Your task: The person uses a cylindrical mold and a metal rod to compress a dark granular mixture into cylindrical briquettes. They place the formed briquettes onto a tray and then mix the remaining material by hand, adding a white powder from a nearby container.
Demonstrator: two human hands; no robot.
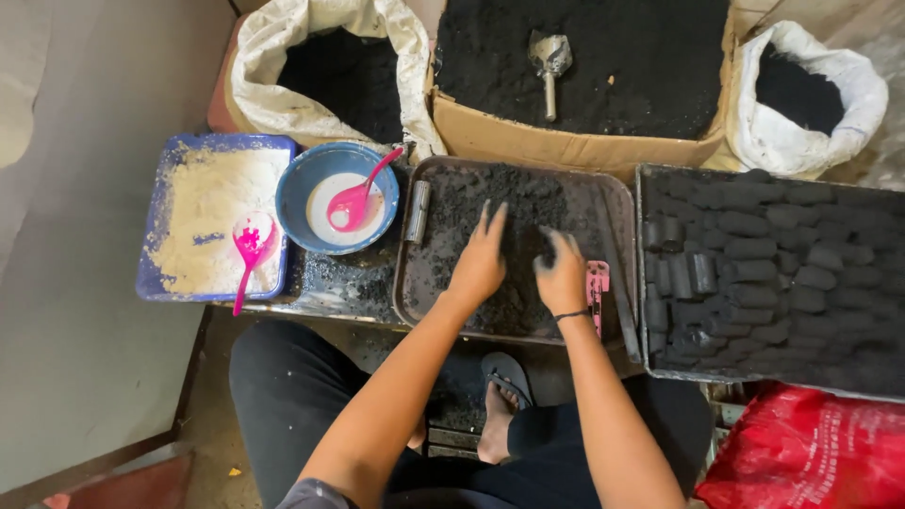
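A dark metal tray (412, 287) in front of me holds a layer of black charcoal powder (528, 203). My left hand (479, 259) lies flat on the powder with its fingers spread. My right hand (562, 271) sits beside it, fingers curled around a clump of the black powder. A short metal tube (418, 211) rests at the tray's left edge. A pink tool (596, 285) lies by my right wrist.
To the right, a tray (645, 283) is stacked with several black cylindrical briquettes (754, 250). On the left are a blue tray of pale powder with a pink spoon (247, 253) and a blue bowl (302, 188) with a pink spoon. Behind stand two white sacks (273, 57) and a cardboard box (556, 146) holding a metal scoop (550, 61). A red bag (811, 452) lies at lower right.
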